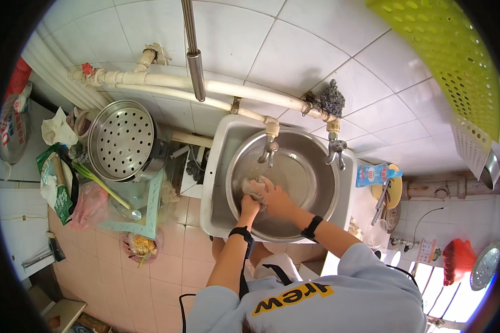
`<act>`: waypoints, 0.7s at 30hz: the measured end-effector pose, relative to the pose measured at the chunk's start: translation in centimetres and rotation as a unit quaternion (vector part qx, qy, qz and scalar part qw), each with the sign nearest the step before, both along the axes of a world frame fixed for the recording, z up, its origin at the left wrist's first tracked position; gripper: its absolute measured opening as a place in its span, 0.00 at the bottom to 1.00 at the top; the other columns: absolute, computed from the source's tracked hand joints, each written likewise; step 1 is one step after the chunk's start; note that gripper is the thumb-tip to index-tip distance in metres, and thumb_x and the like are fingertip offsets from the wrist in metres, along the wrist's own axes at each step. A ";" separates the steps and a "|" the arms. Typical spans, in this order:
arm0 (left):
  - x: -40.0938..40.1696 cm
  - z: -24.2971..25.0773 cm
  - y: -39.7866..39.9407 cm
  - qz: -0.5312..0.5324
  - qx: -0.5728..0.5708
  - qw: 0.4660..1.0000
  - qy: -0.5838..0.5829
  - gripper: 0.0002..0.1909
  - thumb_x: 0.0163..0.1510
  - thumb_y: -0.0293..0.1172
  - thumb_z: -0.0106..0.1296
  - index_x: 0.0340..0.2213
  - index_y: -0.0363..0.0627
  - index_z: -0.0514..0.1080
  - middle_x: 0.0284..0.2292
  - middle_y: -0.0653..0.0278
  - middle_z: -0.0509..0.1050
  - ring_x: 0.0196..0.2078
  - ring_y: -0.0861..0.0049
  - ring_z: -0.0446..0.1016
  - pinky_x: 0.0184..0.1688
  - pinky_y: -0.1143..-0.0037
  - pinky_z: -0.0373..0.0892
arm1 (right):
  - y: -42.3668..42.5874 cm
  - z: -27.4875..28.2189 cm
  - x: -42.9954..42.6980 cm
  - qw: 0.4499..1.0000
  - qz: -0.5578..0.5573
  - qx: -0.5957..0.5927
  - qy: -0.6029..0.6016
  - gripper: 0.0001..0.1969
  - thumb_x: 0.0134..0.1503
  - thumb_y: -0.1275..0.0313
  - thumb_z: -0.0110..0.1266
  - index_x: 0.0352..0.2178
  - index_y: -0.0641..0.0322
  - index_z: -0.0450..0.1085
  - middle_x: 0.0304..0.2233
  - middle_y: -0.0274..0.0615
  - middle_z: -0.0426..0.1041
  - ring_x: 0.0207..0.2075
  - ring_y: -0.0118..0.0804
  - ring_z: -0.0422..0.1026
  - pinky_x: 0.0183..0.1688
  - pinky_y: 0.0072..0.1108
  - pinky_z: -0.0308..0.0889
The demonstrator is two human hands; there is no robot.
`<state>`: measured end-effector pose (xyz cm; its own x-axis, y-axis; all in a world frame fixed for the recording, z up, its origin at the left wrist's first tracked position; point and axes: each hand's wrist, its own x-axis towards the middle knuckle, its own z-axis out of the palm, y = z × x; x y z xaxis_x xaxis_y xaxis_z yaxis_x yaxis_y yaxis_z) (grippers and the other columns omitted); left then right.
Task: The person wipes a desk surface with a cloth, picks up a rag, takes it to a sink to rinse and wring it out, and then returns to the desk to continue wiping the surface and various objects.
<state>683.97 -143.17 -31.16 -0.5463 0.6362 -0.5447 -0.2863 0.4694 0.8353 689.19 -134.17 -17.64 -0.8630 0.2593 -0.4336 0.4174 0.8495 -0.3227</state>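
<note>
Both my hands are inside a large stainless steel basin (333, 195) that stands in a white sink (210, 195). My left hand (250, 207) grips a pale, wet, cloth-like thing (253, 186) at the basin's left side. Over the same thing lies my right hand (277, 200), its fingers bent across it. Blur hides its exact shape. Shallow water seems to cover the basin's bottom. One metal tap (269, 152) hangs over the basin's back rim, and a second tap (336, 152) is at its right edge.
Left of the sink, a steel steamer pot (123, 141) and a green onion (104, 185) rest on a glass-topped table (152, 208). A blue detergent bottle (371, 175) stands at the right. A plastic bag with food scraps (141, 245) lies on the floor.
</note>
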 end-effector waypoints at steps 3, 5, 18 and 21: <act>-0.8 3.2 0.3 -0.029 -0.077 0.990 -0.114 0.17 0.49 0.25 0.46 0.41 0.31 0.62 0.36 0.45 0.71 0.41 0.55 0.70 0.39 0.67 0.66 | -1.5 -1.2 0.2 0.989 0.022 0.109 -0.097 0.37 0.47 0.62 0.52 0.57 0.35 0.44 0.58 0.45 0.47 0.50 0.55 0.58 0.42 0.47 0.62; -0.7 4.4 -0.1 -0.037 -0.077 0.996 -0.035 0.16 0.48 0.23 0.45 0.41 0.31 0.62 0.35 0.43 0.71 0.41 0.52 0.69 0.40 0.65 0.65 | -1.1 -5.0 0.3 0.981 0.032 0.192 0.012 0.36 0.45 0.64 0.53 0.56 0.37 0.49 0.53 0.46 0.55 0.49 0.54 0.59 0.44 0.49 0.60; 0.4 2.3 -0.5 0.025 -0.033 0.996 0.078 0.35 0.51 0.34 0.48 0.53 0.27 0.46 0.48 0.39 0.62 0.51 0.52 0.62 0.49 0.67 0.60 | 2.9 -7.4 -5.7 0.996 -0.027 0.084 -0.002 0.12 0.44 0.65 0.52 0.32 0.55 0.69 0.28 0.45 0.73 0.28 0.46 0.73 0.30 0.31 0.69; -0.1 4.1 -0.2 0.022 0.007 0.999 -0.024 0.39 0.48 0.38 0.52 0.53 0.27 0.45 0.47 0.40 0.62 0.51 0.54 0.62 0.49 0.68 0.60 | 3.1 -7.6 -6.1 0.991 -0.102 0.059 -0.057 0.12 0.46 0.63 0.51 0.27 0.60 0.71 0.28 0.47 0.73 0.30 0.48 0.73 0.32 0.31 0.69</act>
<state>683.88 -143.40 -27.05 -0.5471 0.6202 -0.5621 -0.3464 0.4436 0.8266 683.04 -131.10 -25.20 -0.7341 0.4781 -0.4821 0.6125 0.7728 -0.1664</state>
